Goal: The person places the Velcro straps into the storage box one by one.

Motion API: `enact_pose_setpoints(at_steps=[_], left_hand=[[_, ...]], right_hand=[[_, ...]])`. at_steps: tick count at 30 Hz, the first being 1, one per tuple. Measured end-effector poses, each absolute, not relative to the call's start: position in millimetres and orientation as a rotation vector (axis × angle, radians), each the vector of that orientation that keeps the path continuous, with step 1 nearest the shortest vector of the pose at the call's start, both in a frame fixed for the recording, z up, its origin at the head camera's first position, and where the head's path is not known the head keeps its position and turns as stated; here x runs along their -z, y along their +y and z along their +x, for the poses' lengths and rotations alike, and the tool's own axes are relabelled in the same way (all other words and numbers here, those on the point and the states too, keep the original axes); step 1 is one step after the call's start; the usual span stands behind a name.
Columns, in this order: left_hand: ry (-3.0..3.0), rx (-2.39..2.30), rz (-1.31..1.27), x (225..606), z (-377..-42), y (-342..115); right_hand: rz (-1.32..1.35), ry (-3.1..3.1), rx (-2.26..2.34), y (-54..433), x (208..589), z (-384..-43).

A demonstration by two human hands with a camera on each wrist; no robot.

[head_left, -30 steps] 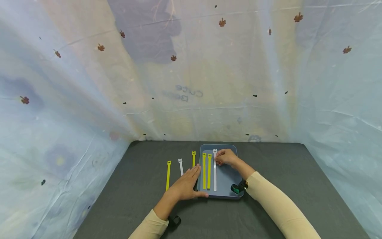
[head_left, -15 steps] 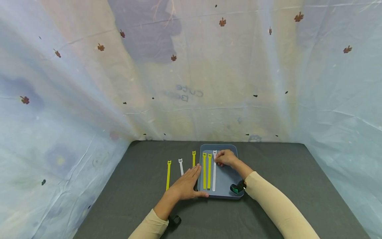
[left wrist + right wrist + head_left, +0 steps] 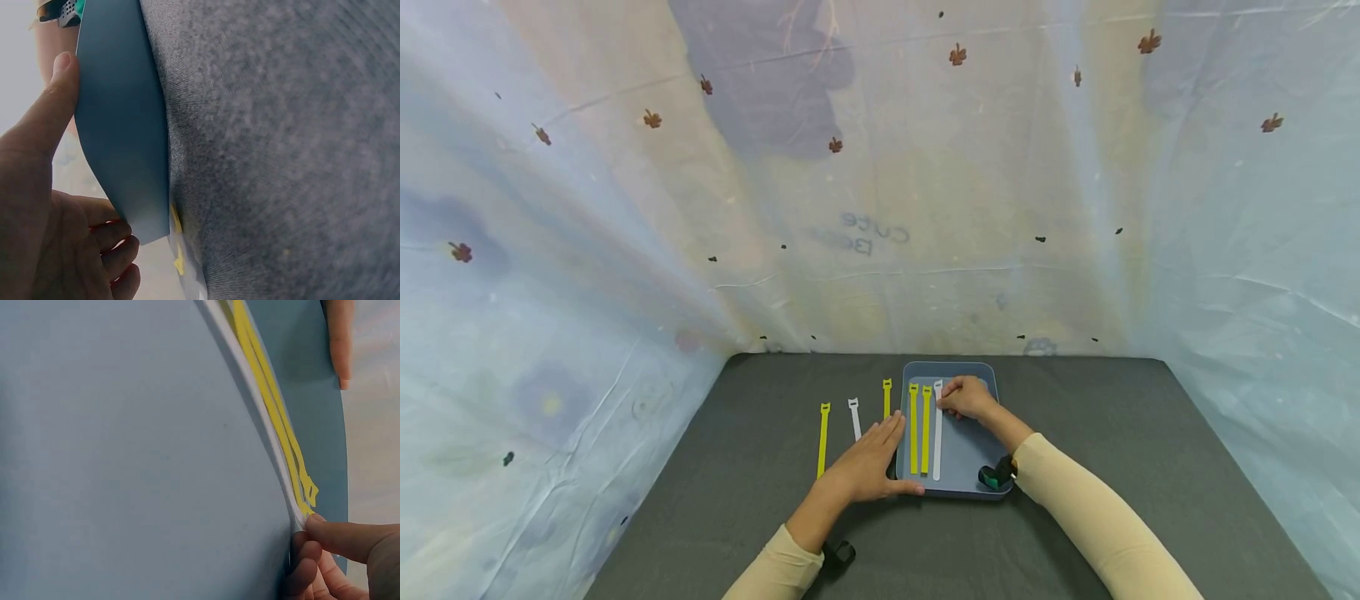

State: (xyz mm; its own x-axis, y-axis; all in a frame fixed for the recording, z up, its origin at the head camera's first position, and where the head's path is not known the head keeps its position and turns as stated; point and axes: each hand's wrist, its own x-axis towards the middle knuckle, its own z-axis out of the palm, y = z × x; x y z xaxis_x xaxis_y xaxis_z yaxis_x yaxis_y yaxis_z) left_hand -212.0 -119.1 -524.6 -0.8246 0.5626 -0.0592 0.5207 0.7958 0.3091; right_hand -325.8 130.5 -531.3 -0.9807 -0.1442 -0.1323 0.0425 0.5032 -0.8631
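Note:
My right hand (image 3: 967,397) pinches a white cable strap (image 3: 937,442) close to its slotted head, between thumb and fingertips. The strap runs lengthwise inside the blue-grey tray (image 3: 966,454), just right of two yellow cable straps, the outer one (image 3: 913,429) and the inner one (image 3: 926,433). In the right wrist view, the white strap (image 3: 262,406) lies alongside the yellow pair. With straight fingers along the tray's left side and thumb on its front rim, my left hand (image 3: 865,468) rests at the near left corner. The left wrist view shows that thumb (image 3: 59,81) against the tray wall (image 3: 122,119).
Left of the tray on the dark grey table cloth (image 3: 760,517) lie a yellow strap (image 3: 823,437), a white strap (image 3: 854,417) and another yellow one (image 3: 887,396). My left hand and arm partly cover them. A patterned curtain (image 3: 925,292) hangs behind the table.
The right hand has drawn the white strap slightly left and a little nearer, closer to the yellow pair. The left hand and the tray have stayed in place.

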Motion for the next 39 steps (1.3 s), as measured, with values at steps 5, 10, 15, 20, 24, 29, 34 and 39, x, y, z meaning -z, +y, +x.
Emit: enact_pose_setpoints(at_steps=[5,10,15,20,24,29,34,39], left_hand=[[2.830,-0.432,0.854,524.2,-211.6,-118.8],[2.828,-0.440,0.859,524.0,-211.4,-118.6],[2.837,-0.425,0.869,526.0,-212.3,-118.9],[2.837,-0.423,0.869,525.5,-212.6,-118.7],[2.834,-0.429,0.867,524.3,-212.0,-118.0],[2.829,-0.434,0.862,521.7,-210.9,-117.1],[2.825,-0.433,0.860,521.3,-210.2,-117.7],[2.831,-0.429,0.858,521.7,-210.7,-119.3]], right_hand=[[-0.083,2.563,1.493,129.5,532.4,-324.9],[-0.068,2.578,1.494,129.2,533.7,-325.0],[-0.066,2.596,1.491,129.6,534.3,-325.4],[-0.095,2.580,1.471,131.3,527.7,-321.4],[-0.140,2.520,1.448,136.9,517.8,-316.6],[-0.185,2.476,1.431,146.4,503.4,-309.6],[-0.269,2.463,1.412,153.6,485.4,-298.8],[-0.396,2.513,1.348,162.0,478.1,-290.6]])
